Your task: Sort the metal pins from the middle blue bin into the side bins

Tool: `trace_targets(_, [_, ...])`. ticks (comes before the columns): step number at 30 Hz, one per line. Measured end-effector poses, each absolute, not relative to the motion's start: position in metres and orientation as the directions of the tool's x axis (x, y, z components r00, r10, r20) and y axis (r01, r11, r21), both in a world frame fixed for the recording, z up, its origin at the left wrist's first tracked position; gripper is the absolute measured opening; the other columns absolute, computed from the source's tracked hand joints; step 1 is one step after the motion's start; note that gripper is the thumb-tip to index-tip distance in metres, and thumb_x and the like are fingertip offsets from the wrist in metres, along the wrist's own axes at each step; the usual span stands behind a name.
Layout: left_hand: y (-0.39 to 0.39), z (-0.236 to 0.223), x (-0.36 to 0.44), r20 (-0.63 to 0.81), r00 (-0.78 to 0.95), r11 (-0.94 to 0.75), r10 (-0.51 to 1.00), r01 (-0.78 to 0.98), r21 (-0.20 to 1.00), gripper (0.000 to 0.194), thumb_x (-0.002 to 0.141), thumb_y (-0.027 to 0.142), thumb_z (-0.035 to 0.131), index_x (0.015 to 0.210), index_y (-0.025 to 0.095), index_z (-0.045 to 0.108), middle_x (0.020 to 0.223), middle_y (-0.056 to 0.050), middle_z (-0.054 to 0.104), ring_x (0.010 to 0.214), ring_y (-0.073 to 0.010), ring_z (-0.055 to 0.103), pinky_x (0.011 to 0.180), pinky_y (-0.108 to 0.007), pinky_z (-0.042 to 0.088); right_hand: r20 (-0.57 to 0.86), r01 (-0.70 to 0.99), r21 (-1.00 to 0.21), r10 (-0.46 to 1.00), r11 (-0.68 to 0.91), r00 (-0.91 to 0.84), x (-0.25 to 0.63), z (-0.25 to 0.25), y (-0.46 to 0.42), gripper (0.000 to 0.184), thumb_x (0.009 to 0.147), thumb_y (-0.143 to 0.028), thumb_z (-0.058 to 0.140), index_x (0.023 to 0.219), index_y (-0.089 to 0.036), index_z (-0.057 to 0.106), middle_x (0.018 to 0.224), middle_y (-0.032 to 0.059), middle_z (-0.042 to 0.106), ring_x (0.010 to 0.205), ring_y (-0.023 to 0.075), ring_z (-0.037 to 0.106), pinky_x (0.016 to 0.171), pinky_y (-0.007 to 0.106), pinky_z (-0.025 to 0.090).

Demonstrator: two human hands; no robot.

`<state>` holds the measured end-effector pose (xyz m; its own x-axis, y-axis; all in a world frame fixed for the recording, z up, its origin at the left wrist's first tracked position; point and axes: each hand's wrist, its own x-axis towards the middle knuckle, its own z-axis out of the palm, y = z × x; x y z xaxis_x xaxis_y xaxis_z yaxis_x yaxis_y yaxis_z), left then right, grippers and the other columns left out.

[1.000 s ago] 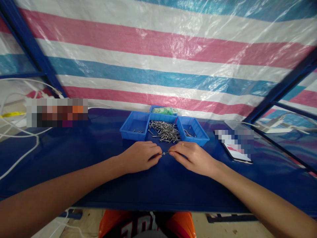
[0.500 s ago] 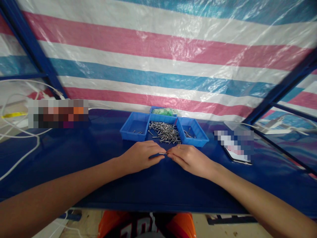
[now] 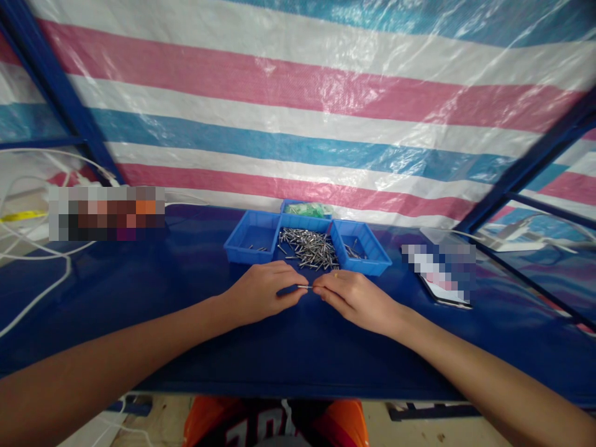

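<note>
Just in front of the bins, my left hand (image 3: 267, 288) and my right hand (image 3: 358, 301) face each other above the table. A small, thin metal pin (image 3: 305, 286) bridges the short gap between their fingertips. The thumb and fingers of my left hand pinch one end, and my right fingertips are closed on the other. Its exact kind is too small to tell. Beyond the hands lies a heap of similar silver metal pins (image 3: 310, 247), between a left blue bin (image 3: 249, 254) and a right blue bin (image 3: 367, 267), each with a few pieces inside.
Behind the heap, a blue bin (image 3: 289, 203) holds a green plastic bag (image 3: 307, 210). A phone (image 3: 447, 296), partly blurred out, lies on the blue table (image 3: 288, 354) to the right. White cables (image 3: 65, 279) run along the left. A striped plastic sheet (image 3: 288, 81) hangs behind.
My left fingers have closed in around the pin's left end, where they were slightly apart before. Both hands otherwise stay nearly in place; the view has shifted very slightly.
</note>
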<state>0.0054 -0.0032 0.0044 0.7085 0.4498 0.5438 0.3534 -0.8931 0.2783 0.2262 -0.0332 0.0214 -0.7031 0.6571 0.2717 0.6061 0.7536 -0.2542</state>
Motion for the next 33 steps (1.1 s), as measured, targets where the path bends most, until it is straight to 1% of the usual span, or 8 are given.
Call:
trace_targets(4, [-0.0093,0.0091,0.0071,0.519,0.764,-0.921,0.383,0.269,0.283,0.015,0.089,0.02,0.049,0.092,0.017,0.064,0.093,-0.003,0.066,0.086,-0.0121,0.061,0.08,-0.021,0.048,0.213,0.572,-0.223,0.612,0.789,-0.762,0.2236,0.0182,-0.0343,0.03,0.099,-0.027,0.036,0.09,-0.015,0.061,0.077,0.0055,0.061,0.071,0.0149,0.058,0.066,0.025,0.044])
trace_targets(7, [-0.012,0.0101,0.0068,0.491,0.79,-0.92,0.366,0.227,0.321,0.014,0.085,0.017,0.048,0.09,0.018,0.061,0.097,-0.003,0.066,0.091,-0.0124,0.061,0.085,-0.021,0.048,0.21,0.573,-0.222,0.612,0.789,-0.762,0.2233,0.0172,-0.0336,0.028,0.099,-0.028,0.038,0.091,-0.015,0.062,0.078,0.0057,0.061,0.072,0.0147,0.058,0.067,0.025,0.044])
trace_targets(11, [-0.0112,0.0104,0.0055,0.451,0.761,-0.879,0.466,0.339,0.336,0.011,0.082,0.017,0.05,0.088,0.018,0.059,0.089,-0.001,0.067,0.084,-0.0136,0.062,0.079,-0.023,0.047,0.214,0.599,-0.24,0.643,0.764,-0.735,0.2255,0.0194,-0.0316,0.026,0.098,-0.03,0.041,0.1,-0.015,0.062,0.084,0.0071,0.064,0.078,0.0163,0.06,0.072,0.027,0.046])
trace_targets(14, [-0.0085,0.0102,0.0053,0.417,0.75,-0.857,0.513,0.426,0.29,0.005,0.084,0.02,0.055,0.082,0.018,0.059,0.079,0.001,0.065,0.076,-0.0129,0.06,0.071,-0.022,0.045,0.209,0.601,-0.254,0.65,0.757,-0.731,0.2267,0.0212,-0.0316,0.025,0.097,-0.031,0.043,0.103,-0.015,0.061,0.087,0.0073,0.065,0.081,0.0169,0.061,0.074,0.028,0.047])
trace_targets(18, [-0.0061,0.0087,0.0062,0.394,0.765,-0.86,0.51,0.455,0.23,0.008,0.087,0.021,0.056,0.083,0.019,0.062,0.077,0.002,0.065,0.074,-0.0119,0.059,0.069,-0.021,0.042,0.215,0.589,-0.267,0.643,0.763,-0.735,0.2257,0.0213,-0.0323,0.026,0.097,-0.032,0.042,0.101,-0.015,0.061,0.085,0.0068,0.065,0.08,0.0168,0.061,0.073,0.028,0.047])
trace_targets(23, [-0.0059,0.0092,0.005,0.362,0.783,-0.859,0.506,0.493,0.134,0.015,0.09,0.026,0.053,0.083,0.018,0.064,0.076,0.001,0.064,0.075,-0.0137,0.059,0.069,-0.023,0.042,0.227,0.589,-0.229,0.631,0.775,-0.742,0.2253,0.0218,-0.0301,0.028,0.099,-0.028,0.038,0.096,-0.014,0.063,0.08,0.0058,0.063,0.073,0.0156,0.059,0.068,0.026,0.045])
trace_targets(26, [-0.0054,0.0113,0.0029,0.35,0.789,-0.856,0.505,0.509,0.088,0.018,0.091,0.024,0.05,0.081,0.016,0.063,0.076,0.0,0.064,0.073,-0.0138,0.059,0.068,-0.024,0.041,0.252,0.6,-0.225,0.64,0.768,-0.726,0.2271,0.0236,-0.0287,0.027,0.098,-0.027,0.039,0.095,-0.014,0.063,0.079,0.0057,0.064,0.073,0.0153,0.059,0.069,0.026,0.045])
trace_targets(33, [-0.0078,0.0139,0.0008,0.402,0.805,-0.88,0.436,0.474,0.004,0.026,0.095,0.025,0.042,0.078,0.016,0.06,0.074,-0.001,0.061,0.07,-0.0139,0.055,0.065,-0.025,0.04,0.254,0.595,-0.215,0.633,0.774,-0.731,0.2294,0.0229,-0.0272,0.027,0.098,-0.026,0.041,0.094,-0.013,0.064,0.08,0.0068,0.065,0.073,0.0161,0.061,0.068,0.027,0.045])
